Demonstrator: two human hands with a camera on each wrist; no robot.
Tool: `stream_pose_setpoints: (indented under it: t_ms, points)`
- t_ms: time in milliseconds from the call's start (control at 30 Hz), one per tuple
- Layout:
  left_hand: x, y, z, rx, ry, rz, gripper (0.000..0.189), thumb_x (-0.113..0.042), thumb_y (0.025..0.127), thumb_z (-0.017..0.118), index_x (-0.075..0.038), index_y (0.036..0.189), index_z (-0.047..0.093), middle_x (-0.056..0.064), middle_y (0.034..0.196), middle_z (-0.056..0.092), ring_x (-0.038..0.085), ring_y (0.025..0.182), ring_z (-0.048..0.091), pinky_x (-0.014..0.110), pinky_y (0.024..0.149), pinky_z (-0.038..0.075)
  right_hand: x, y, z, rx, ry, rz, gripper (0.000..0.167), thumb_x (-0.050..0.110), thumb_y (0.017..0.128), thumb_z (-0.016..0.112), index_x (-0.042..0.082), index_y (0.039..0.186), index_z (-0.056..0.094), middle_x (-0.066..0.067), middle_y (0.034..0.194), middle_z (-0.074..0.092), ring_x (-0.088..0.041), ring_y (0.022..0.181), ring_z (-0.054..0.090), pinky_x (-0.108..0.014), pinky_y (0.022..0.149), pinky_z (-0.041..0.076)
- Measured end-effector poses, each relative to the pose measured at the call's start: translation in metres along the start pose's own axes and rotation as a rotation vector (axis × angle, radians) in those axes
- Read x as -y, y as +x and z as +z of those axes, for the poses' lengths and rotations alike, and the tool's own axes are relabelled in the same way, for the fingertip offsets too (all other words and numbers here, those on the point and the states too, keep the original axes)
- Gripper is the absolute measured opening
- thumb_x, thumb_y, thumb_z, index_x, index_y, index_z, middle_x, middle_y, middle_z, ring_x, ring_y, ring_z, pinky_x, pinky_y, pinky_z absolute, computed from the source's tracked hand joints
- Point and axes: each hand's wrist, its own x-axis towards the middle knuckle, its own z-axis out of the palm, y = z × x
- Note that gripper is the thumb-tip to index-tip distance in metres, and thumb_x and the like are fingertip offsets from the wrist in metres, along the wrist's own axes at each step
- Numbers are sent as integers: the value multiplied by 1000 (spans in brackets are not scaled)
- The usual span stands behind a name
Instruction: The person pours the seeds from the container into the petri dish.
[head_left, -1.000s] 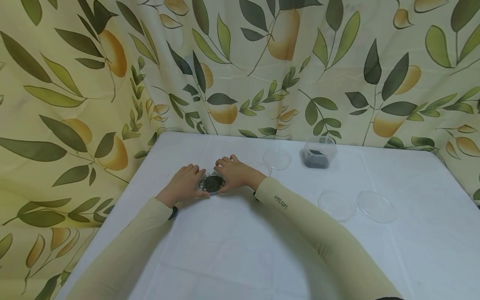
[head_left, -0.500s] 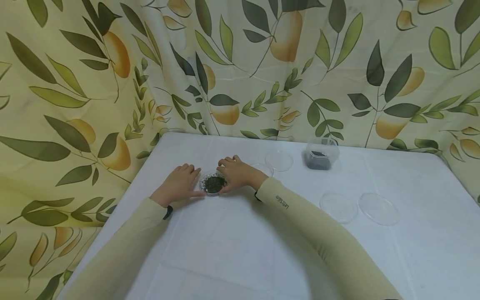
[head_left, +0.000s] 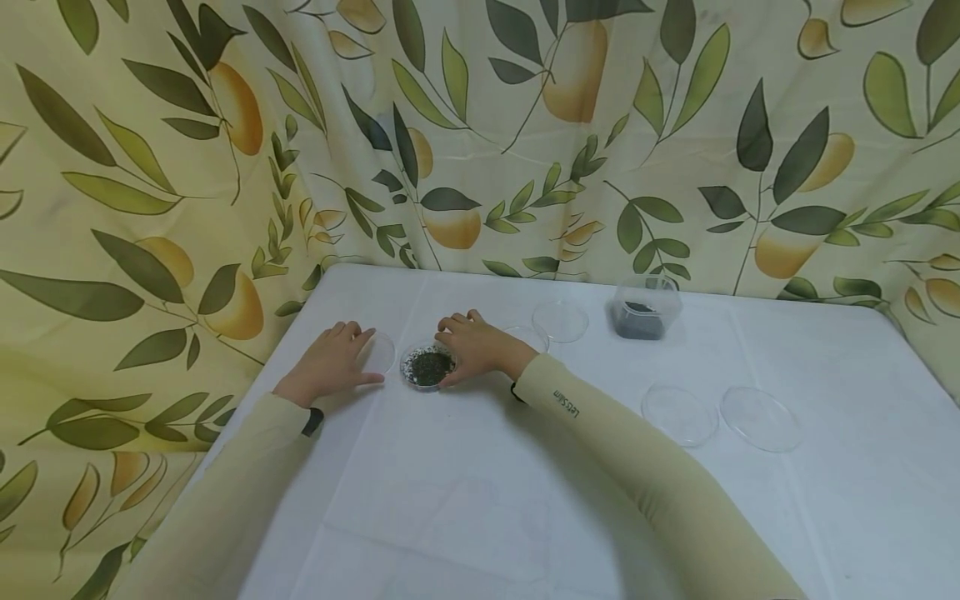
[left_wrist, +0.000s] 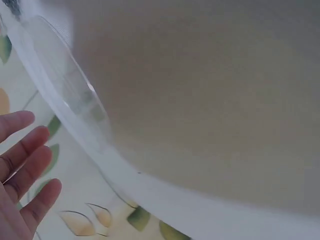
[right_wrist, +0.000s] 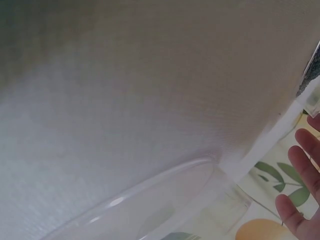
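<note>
A round clear petri dish (head_left: 428, 367) with dark granules in it sits on the white-covered table, left of centre. My right hand (head_left: 480, 346) holds it at its right side, thumb at the near rim and fingers at the far rim. In the right wrist view, other fingers (right_wrist: 305, 167) stand out, spread, beyond the dish's dark edge. My left hand (head_left: 326, 367) is apart from the filled dish, fingers and thumb spread around the left side of a clear dish piece (head_left: 381, 354). The left wrist view shows loosely spread fingers (left_wrist: 30, 172) beside this piece.
Behind my right hand lie two clear round dish pieces, one nearer (head_left: 528, 337) and one farther (head_left: 561, 321). A clear tub (head_left: 641, 312) with dark material stands at the back. Two more clear round pieces lie at right, one left (head_left: 680, 415) and one right (head_left: 761, 418).
My left hand has let go of the filled dish's left side and moved left to the clear dish piece. My right hand has stayed at the filled dish.
</note>
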Motion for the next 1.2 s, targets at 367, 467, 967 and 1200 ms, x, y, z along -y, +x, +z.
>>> stream_pose_setpoints:
  t_ms: [367, 467, 967, 1200]
  points:
    - [23, -4, 9, -36, -40, 19, 94, -58, 73, 70, 3, 138, 41, 22, 124, 49, 37, 112, 46, 49, 99, 38, -1, 1, 1, 9, -6, 8, 83, 68, 75, 61, 11, 134, 50, -5, 138, 45, -22, 127, 39, -45, 103, 30]
    - [26, -4, 8, -21, -34, 33, 99, -59, 70, 71, 4, 139, 39, 21, 125, 48, 37, 115, 45, 49, 102, 36, -1, 0, 0, 7, -5, 8, 83, 68, 75, 61, 11, 134, 50, -6, 138, 45, -23, 127, 40, -46, 103, 30]
    - [37, 6, 8, 29, 15, 79, 98, -63, 66, 70, 4, 134, 46, 20, 122, 52, 36, 112, 46, 52, 96, 38, 0, 0, 1, -6, 10, 4, 83, 66, 74, 64, 9, 133, 51, -7, 137, 46, -23, 127, 40, -46, 103, 29]
    - [38, 7, 8, 46, 23, 73, 93, -64, 65, 70, 3, 126, 52, 19, 119, 54, 36, 111, 47, 52, 95, 39, 1, -2, -1, 2, 10, 0, 83, 65, 75, 63, 8, 134, 50, -8, 137, 45, -24, 127, 40, -47, 104, 29]
